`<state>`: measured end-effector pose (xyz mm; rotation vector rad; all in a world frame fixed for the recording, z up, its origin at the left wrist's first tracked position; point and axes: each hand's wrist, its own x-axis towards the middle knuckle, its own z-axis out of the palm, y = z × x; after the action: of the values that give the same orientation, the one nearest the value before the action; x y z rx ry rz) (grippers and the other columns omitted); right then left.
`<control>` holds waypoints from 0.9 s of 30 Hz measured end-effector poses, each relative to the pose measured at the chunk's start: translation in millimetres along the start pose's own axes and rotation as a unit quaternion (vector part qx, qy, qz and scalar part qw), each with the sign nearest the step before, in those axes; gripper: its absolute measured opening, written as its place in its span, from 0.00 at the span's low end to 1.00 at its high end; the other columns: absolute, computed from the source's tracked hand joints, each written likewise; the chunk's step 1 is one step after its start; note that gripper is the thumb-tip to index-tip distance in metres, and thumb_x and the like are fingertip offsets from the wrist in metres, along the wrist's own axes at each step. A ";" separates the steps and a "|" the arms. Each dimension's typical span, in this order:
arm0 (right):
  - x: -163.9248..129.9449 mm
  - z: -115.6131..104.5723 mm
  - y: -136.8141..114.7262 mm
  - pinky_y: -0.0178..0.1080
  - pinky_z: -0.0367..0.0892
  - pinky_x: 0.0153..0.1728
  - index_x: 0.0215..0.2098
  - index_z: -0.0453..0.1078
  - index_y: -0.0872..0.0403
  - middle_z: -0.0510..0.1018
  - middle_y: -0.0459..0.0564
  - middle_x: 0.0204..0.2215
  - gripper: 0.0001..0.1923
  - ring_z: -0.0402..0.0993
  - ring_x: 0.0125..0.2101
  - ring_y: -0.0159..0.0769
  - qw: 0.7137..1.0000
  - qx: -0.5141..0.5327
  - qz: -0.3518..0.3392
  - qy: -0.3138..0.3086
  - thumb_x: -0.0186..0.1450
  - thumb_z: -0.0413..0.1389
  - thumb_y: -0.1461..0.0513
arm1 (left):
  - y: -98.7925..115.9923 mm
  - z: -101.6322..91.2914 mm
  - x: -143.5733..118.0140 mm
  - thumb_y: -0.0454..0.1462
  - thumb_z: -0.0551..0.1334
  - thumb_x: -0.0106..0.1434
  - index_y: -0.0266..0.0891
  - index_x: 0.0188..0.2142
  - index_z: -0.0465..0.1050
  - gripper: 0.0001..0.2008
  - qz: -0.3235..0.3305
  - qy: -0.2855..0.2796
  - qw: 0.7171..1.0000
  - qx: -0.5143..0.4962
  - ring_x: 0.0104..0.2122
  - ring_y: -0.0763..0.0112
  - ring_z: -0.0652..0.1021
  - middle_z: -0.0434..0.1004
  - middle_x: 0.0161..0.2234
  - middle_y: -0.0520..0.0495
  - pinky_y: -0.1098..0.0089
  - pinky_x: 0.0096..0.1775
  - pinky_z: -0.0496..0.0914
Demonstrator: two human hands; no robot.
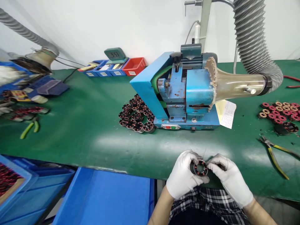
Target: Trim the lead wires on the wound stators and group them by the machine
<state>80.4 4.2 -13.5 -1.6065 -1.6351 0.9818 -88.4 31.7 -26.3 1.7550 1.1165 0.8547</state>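
My left hand (184, 175), in a white glove, is closed round a motor stator (201, 168), a metal ring with copper windings inside. The ring's open face is turned up toward me, above the front edge of the green bench. From the stator's upper side a thin wire sticks up. At its right rim is my right hand (228, 173), also gloved in white, with thumb and fingers pinched together. What lies between those fingertips is too small to make out. Dark smudges mark the glove fingertips.
Behind my hands stands a blue belt-driven machine (178, 93) with a duct (257, 47). Several stators (136, 116) crowd its left side. Yellow-handled pliers (272, 150) and pink and tan wound cores (278, 111) lie right. A blue bin (112, 193) sits below the bench edge.
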 end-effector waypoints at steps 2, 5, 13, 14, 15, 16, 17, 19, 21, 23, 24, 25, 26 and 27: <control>-5.7 1.9 7.5 0.38 0.66 0.29 0.24 0.68 0.51 0.74 0.46 0.23 0.10 0.71 0.26 0.36 0.999 -0.032 -0.006 0.040 0.63 0.51 0.60 | 2.6 -0.1 -0.2 0.33 0.74 0.36 0.41 0.32 0.64 0.25 -0.012 0.001 1.000 -0.001 0.37 0.63 0.74 0.73 0.35 0.50 0.64 0.41 0.69; -6.7 -1.8 18.0 0.41 0.66 0.32 0.26 0.69 0.51 0.75 0.49 0.25 0.11 0.71 0.27 0.39 0.993 -0.099 -0.014 0.066 0.63 0.49 0.59 | 3.6 0.2 -0.5 0.33 0.74 0.35 0.41 0.33 0.65 0.26 -0.020 -0.005 1.000 -0.002 0.37 0.63 0.74 0.73 0.35 0.50 0.63 0.41 0.69; 26.1 -23.9 -4.0 0.40 0.71 0.34 0.33 0.72 0.53 0.81 0.52 0.30 0.14 0.77 0.31 0.41 0.980 0.116 0.159 -0.002 0.54 0.57 0.53 | 2.7 -2.8 0.5 0.33 0.74 0.35 0.41 0.42 0.66 0.32 -0.034 -0.031 0.999 0.023 0.41 0.61 0.74 0.73 0.41 0.49 0.60 0.46 0.69; 27.9 -19.2 -9.6 0.40 0.71 0.35 0.34 0.72 0.53 0.81 0.52 0.31 0.13 0.77 0.32 0.41 0.978 0.131 0.156 -0.037 0.53 0.57 0.55 | 3.2 -3.5 0.9 0.33 0.74 0.36 0.41 0.43 0.66 0.33 -0.032 -0.035 0.999 0.024 0.42 0.61 0.74 0.73 0.42 0.49 0.60 0.46 0.69; 29.4 -13.6 -13.5 0.40 0.71 0.36 0.33 0.73 0.54 0.81 0.51 0.31 0.12 0.77 0.33 0.41 0.979 0.129 0.147 -0.056 0.53 0.57 0.56 | 3.5 -3.9 1.2 0.33 0.74 0.36 0.41 0.44 0.66 0.33 -0.029 -0.036 0.999 0.025 0.42 0.61 0.74 0.73 0.42 0.48 0.60 0.46 0.69; 31.1 -8.1 -15.2 0.39 0.70 0.36 0.30 0.73 0.53 0.81 0.51 0.30 0.10 0.77 0.32 0.41 0.982 0.118 0.138 -0.061 0.54 0.56 0.57 | 3.4 -4.1 1.5 0.33 0.74 0.37 0.41 0.45 0.66 0.34 -0.026 -0.036 0.999 0.026 0.43 0.60 0.74 0.73 0.43 0.48 0.60 0.46 0.69; 33.1 -3.9 -14.5 0.39 0.70 0.35 0.28 0.73 0.53 0.81 0.50 0.28 0.08 0.76 0.31 0.40 0.984 0.104 0.131 -0.057 0.55 0.55 0.57 | 2.9 -3.9 1.7 0.34 0.74 0.37 0.41 0.45 0.65 0.34 -0.024 -0.036 0.999 0.027 0.43 0.60 0.74 0.73 0.43 0.47 0.60 0.47 0.69; 38.2 -2.6 -6.8 0.38 0.69 0.31 0.25 0.72 0.53 0.80 0.49 0.25 0.10 0.75 0.29 0.38 0.988 0.079 0.130 -0.023 0.57 0.54 0.56 | 1.0 -3.3 1.6 0.34 0.74 0.37 0.41 0.45 0.65 0.33 -0.018 -0.037 0.999 0.031 0.42 0.59 0.74 0.73 0.43 0.46 0.59 0.46 0.69; 42.7 -11.9 4.9 0.37 0.67 0.27 0.26 0.71 0.53 0.78 0.47 0.22 0.12 0.73 0.25 0.37 0.987 0.065 0.144 0.035 0.58 0.54 0.53 | -0.7 -3.4 0.1 0.34 0.73 0.38 0.41 0.45 0.65 0.33 -0.005 -0.036 0.999 0.030 0.42 0.58 0.74 0.74 0.42 0.46 0.57 0.46 0.69; 42.9 -27.7 13.5 0.37 0.67 0.26 0.28 0.71 0.53 0.76 0.47 0.21 0.14 0.72 0.24 0.37 0.981 0.056 0.158 0.101 0.59 0.53 0.52 | 0.5 -5.1 -3.8 0.33 0.72 0.40 0.41 0.48 0.63 0.35 0.006 -0.033 0.999 0.023 0.43 0.57 0.74 0.74 0.42 0.46 0.56 0.47 0.69; 40.4 -35.6 15.1 0.37 0.68 0.26 0.30 0.71 0.54 0.77 0.47 0.22 0.14 0.72 0.24 0.37 0.979 0.053 0.159 0.115 0.59 0.53 0.51 | 2.7 -6.3 -6.7 0.32 0.71 0.40 0.41 0.51 0.61 0.38 0.004 -0.025 0.999 0.021 0.45 0.55 0.74 0.73 0.44 0.45 0.54 0.48 0.68; 36.4 -42.3 14.6 0.38 0.69 0.28 0.33 0.72 0.54 0.78 0.49 0.25 0.15 0.74 0.26 0.38 0.982 0.049 0.149 0.106 0.60 0.53 0.51 | 6.1 -7.4 -10.1 0.33 0.72 0.39 0.40 0.54 0.57 0.42 -0.005 -0.008 1.000 0.023 0.48 0.53 0.72 0.71 0.47 0.43 0.53 0.49 0.68; 31.2 -47.0 12.2 0.38 0.70 0.32 0.36 0.72 0.54 0.80 0.50 0.30 0.15 0.75 0.30 0.39 0.989 0.038 0.123 0.076 0.60 0.53 0.51 | 10.6 -7.9 -13.6 0.34 0.72 0.39 0.40 0.57 0.53 0.46 -0.015 0.015 0.999 0.035 0.51 0.50 0.70 0.67 0.51 0.40 0.51 0.51 0.67; 25.5 -49.4 8.4 0.39 0.71 0.35 0.40 0.73 0.53 0.80 0.51 0.34 0.16 0.76 0.33 0.40 0.996 0.017 0.083 0.025 0.60 0.54 0.52 | 15.7 -7.4 -16.7 0.36 0.72 0.40 0.40 0.59 0.49 0.49 -0.021 0.044 0.997 0.054 0.54 0.47 0.67 0.62 0.55 0.37 0.50 0.52 0.65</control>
<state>125.6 33.1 3.4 -1.7515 -1.4612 1.0382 -95.6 15.0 -10.6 1.7904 1.2740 0.8665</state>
